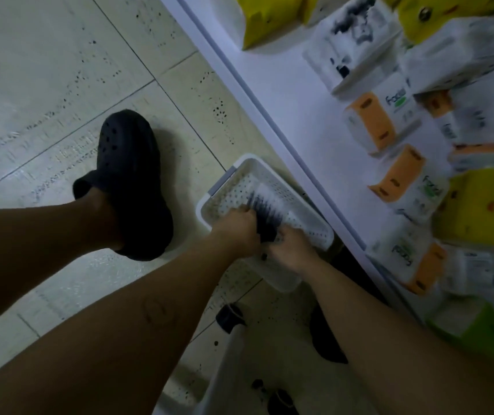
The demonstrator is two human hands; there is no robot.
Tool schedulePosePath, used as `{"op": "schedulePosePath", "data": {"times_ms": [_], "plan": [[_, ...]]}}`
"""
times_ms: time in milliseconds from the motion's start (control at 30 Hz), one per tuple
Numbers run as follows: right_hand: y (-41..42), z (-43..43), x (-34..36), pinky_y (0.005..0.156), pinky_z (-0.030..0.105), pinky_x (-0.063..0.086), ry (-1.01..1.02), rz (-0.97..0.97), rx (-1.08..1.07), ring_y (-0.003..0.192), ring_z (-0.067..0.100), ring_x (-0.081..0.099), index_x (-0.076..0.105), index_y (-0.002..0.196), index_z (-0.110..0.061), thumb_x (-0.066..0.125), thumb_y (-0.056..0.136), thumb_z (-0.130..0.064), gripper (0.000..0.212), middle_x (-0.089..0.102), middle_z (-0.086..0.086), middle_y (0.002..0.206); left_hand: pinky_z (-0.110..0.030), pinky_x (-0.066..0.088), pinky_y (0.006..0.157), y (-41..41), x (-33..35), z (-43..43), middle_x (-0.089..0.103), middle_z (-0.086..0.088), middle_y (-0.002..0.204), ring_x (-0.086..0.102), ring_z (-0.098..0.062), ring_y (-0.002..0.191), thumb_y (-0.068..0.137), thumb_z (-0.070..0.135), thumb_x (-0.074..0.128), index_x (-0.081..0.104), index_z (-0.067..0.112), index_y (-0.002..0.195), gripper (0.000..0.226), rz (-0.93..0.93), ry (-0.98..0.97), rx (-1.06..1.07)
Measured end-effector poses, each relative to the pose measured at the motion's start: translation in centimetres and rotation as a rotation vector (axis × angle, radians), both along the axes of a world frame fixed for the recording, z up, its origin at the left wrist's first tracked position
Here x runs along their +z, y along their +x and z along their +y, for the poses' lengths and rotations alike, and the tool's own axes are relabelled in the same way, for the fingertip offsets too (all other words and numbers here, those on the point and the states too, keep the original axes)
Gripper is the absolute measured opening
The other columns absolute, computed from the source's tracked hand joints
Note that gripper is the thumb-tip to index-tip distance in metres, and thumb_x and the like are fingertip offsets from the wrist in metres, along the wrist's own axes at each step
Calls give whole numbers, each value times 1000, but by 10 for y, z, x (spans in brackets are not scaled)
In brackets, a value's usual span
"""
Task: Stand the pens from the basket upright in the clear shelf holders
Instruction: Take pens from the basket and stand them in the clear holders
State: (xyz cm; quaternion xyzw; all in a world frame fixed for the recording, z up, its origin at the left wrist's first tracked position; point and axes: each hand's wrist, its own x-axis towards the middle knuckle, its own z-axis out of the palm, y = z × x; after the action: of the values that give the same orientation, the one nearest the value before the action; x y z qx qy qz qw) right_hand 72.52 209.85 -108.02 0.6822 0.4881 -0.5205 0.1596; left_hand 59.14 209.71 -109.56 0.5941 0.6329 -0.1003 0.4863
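Note:
A white perforated basket [233, 187] sits on the tiled floor beside the bottom shelf. Inside it lies a bundle of pens [265, 205] with dark caps and pale barrels, blurred by motion. My left hand [236, 227] reaches into the basket and grips the dark end of the bundle. My right hand [289, 248] is right beside it, fingers curled on the same bundle from the near side. The clear shelf holders are not in view.
A white bottom shelf [293, 121] runs along the right, stacked with tissue packs [371, 124] and yellow packages [485, 211]. My leg and a black clog [132, 175] stand left of the basket. A white cart frame with a black caster [229, 317] stands near my arms.

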Motion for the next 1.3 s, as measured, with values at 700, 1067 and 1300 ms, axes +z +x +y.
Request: {"op": "schedulePosePath", "data": {"times_ms": [700,1067,1300], "plan": [[-11,-20,-54,100,42,43,95,-45,-329,119,30,46,30,142,-9,52,97,-23,51,36,10,143,-39,41,99,9,-38,10,34,-24,141,38,-30,122,91,28,54,60,9,113,29,6,-103,235],[1,-14,-44,74,31,52,319,-76,-366,87,21,62,68,90,-16,60,88,-6,13,67,3,92,-21,48,79,13,-19,7,67,1,108,58,-10,90,90,6,62,70,17,104,20,-211,-7,794],[5,-13,-14,77,30,51,305,21,-488,94,19,63,59,111,-15,62,88,-8,24,65,1,101,-48,54,89,15,8,9,61,-7,120,59,-27,108,86,-4,56,33,21,141,65,-306,-63,825]]}}
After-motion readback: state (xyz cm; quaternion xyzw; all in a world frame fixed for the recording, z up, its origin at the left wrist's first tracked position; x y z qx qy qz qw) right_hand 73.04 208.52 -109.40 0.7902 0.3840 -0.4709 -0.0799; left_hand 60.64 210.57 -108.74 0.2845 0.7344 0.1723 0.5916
